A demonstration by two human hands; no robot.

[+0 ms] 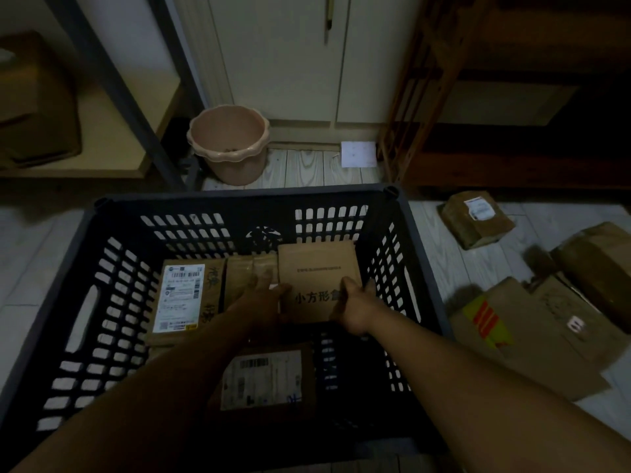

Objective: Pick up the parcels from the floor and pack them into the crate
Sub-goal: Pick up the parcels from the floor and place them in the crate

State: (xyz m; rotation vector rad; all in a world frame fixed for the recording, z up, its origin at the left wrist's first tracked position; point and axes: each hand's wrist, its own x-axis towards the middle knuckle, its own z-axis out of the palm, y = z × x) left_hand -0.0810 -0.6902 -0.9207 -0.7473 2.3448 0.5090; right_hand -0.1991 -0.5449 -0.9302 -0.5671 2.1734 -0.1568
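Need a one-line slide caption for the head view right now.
Both hands, left hand and right hand, lower a brown box into the black crate.

I see a black crate (112,247) with a grid of slots, brown parcels inside, one printed with black characters (316,281), another with a white barcode label (179,297). Beyond it a pale pink bucket (228,145); on the floor, a brown parcel with a yellow-and-red patch (486,320).

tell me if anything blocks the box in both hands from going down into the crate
Nothing visible does. The printed box, held by the left hand and right hand, is already inside the crate, in the far right corner beside the taped parcel.
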